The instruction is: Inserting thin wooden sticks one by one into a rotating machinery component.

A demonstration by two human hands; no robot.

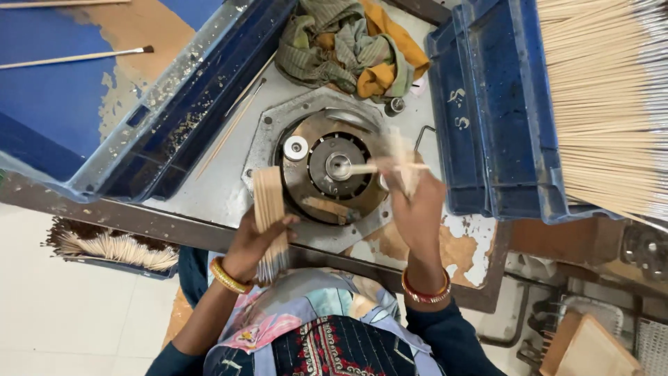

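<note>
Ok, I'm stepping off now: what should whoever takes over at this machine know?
Left hand: closed around a bundle of thin sticks, held upright at the near edge of the round metal machine head.
Right hand: holds a few sticks, blurred, lying across the hub at the machine's centre.
Supply: a big stack of bare sticks lies in the blue crate on the right.
Done: one dark-tipped stick lies in the blue tray on the left.
Left: the bundle in hand and the crate stack.
</note>
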